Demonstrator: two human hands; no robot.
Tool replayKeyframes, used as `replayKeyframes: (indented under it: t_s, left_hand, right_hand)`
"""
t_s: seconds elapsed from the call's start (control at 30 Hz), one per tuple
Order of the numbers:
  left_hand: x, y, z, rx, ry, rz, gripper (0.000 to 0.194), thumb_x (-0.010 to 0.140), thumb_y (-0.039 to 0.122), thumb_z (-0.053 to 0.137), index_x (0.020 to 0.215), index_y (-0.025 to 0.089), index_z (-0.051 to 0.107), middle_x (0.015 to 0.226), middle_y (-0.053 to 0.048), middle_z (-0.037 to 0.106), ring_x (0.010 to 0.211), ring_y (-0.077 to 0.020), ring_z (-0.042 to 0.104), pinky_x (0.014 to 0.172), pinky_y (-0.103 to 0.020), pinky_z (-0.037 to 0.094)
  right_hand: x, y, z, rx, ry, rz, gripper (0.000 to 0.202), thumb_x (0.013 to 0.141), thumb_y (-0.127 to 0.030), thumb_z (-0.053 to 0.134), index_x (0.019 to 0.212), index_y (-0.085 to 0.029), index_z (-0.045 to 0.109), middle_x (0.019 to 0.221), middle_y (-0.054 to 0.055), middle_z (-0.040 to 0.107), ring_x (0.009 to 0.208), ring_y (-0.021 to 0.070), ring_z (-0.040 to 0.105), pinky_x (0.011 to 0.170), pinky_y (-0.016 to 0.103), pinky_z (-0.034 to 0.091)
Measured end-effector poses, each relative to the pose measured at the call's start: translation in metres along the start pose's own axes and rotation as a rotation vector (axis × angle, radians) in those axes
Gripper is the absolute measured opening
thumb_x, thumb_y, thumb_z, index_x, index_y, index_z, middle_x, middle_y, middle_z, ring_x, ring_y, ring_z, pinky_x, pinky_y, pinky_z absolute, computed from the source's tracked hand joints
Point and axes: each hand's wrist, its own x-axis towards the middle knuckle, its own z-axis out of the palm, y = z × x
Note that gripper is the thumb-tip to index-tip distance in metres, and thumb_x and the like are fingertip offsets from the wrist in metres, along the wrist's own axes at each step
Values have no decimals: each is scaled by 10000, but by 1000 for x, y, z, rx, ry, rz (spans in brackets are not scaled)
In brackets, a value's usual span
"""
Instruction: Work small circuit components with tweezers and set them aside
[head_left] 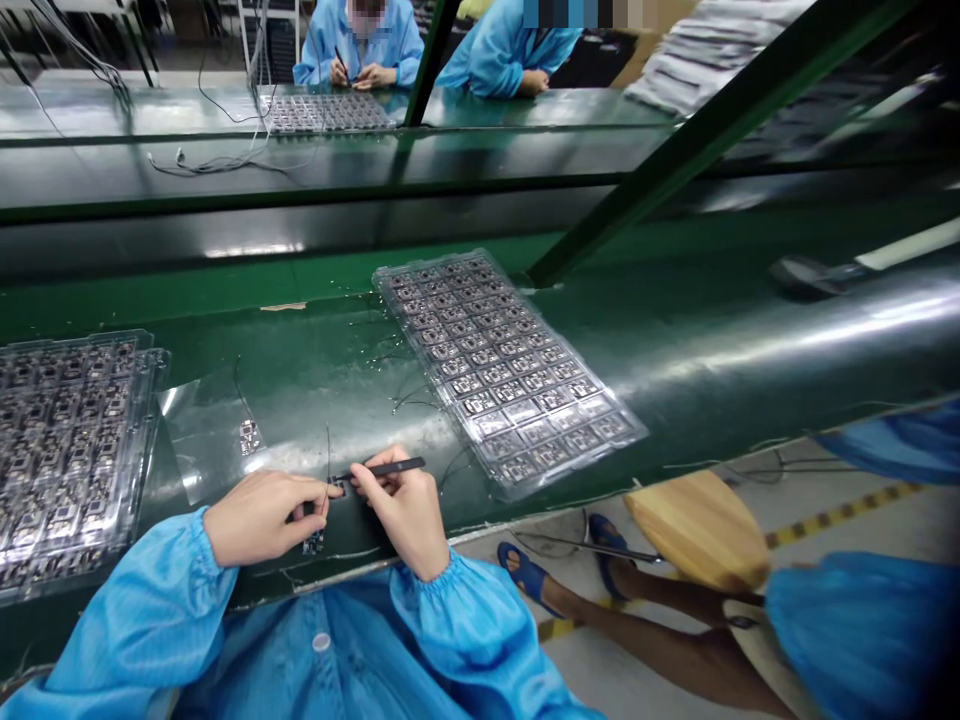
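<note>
My left hand is closed at the near edge of the bench, its thumb and index finger holding a small circuit board that shows below the fingertips. In my right hand is a pair of black tweezers, pinched like a pen. The tweezers' tips meet the left index fingertip, where a thin dark wire rises; the exact contact there is too small to make out. Beyond the left hand, another small circuit board with a thin wire lies on a clear sheet.
A clear tray of boards lies right of centre, with loose thin wires along its left side. Stacked trays stand at left. A green post slants above the bench. Co-workers sit opposite; another person's legs and a wooden stool are at right.
</note>
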Motion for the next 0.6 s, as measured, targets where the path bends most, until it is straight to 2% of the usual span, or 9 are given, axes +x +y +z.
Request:
replayKeyframes:
  t_s: [0.27,0.47,0.6]
  left_hand:
    - [-1,2,-1,31,0,4,186,894,257,479,913,250,664,868,25,719,717,-138,633,654,-227,388]
    - [-1,-1,0,14,-10,9,186,889,265,485,892,252,670,906,19,724,743,-149,644,670,-235,395]
    - [0,-3,0,3,5,9,156,876,253,504,864,245,659,1022,16,726,763,-147,650,668,-236,389]
  right_hand:
    - [2,0,1,46,-6,32,306,816,-488,651,723,-216,545,657,48,699,612,222,687,538,292,532]
    - [2,0,3,111,-7,53,312,806,-499,668,726,-219,555,650,52,701,632,238,699,541,309,544]
    - [5,2,2,311,-7,142,381,737,-544,723,734,-202,555,619,48,696,607,226,696,552,308,560]
